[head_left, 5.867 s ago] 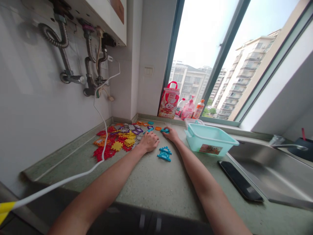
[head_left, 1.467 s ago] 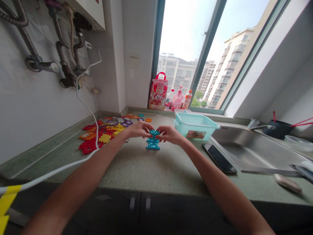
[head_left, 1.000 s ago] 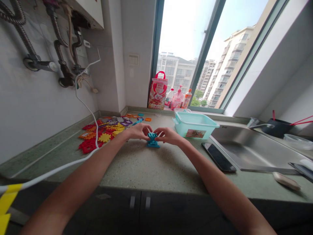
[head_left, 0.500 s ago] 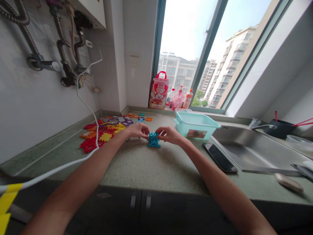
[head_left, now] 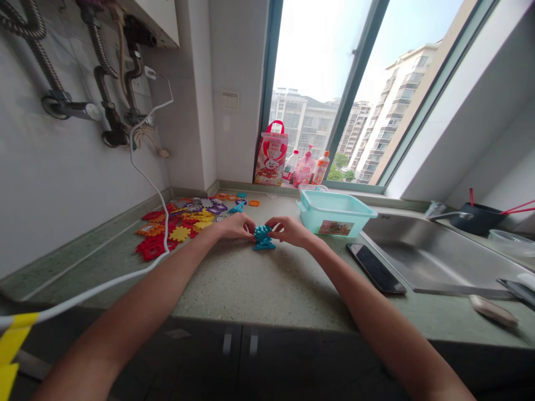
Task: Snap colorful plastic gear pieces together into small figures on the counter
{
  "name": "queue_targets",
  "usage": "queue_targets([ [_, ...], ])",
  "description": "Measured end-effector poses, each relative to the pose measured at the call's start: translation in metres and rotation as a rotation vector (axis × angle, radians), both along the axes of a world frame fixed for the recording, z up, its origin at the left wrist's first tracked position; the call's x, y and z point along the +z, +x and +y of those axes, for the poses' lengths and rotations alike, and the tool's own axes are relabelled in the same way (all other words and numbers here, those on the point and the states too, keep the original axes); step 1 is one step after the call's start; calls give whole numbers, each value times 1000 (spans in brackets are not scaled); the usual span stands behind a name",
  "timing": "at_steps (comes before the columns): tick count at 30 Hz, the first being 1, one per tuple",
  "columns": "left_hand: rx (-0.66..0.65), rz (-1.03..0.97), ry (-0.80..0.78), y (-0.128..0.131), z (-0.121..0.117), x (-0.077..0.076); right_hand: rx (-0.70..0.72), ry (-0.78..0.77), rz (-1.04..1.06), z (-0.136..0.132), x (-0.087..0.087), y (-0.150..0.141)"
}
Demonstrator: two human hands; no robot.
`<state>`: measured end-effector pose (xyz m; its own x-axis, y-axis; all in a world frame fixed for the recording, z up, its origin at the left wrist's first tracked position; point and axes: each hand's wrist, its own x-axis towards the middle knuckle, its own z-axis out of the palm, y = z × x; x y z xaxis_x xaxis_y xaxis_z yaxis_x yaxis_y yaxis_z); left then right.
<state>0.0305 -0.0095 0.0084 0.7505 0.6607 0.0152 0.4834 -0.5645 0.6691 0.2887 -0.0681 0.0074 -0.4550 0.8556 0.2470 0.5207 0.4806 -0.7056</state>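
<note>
In the head view, the 2 hands stand slightly apart, clamped from either side on a blue toy structure (head_left: pixel 263 239), which sits on the counter (head_left: pixel 234 284) between them. The left hand (head_left: pixel 234 226) grips its upper left side; the right hand (head_left: pixel 291 230), its upper right. Just beyond the left hand lies a loose blue piece (head_left: pixel 236 208); to that hand's left spreads a colourful pile of pieces (head_left: pixel 180 234). Right of the right hand are a teal bin (head_left: pixel 359 213) and, nearer the person, a phone (head_left: pixel 375 268). Beyond both hands stand 3 bottles (head_left: pixel 304 170).
</note>
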Motion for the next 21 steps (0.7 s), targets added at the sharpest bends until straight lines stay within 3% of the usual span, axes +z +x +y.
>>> queue_targets([
  [4,-23,-5,-28,0,2,-1,-23,-9,6,1,-2,-1],
  [12,2,9,-239,-3,0,6,-4,-33,68,0,-1,0],
  [21,-31,-64,-184,2,-4,6,25,-32,39,-9,6,-4],
])
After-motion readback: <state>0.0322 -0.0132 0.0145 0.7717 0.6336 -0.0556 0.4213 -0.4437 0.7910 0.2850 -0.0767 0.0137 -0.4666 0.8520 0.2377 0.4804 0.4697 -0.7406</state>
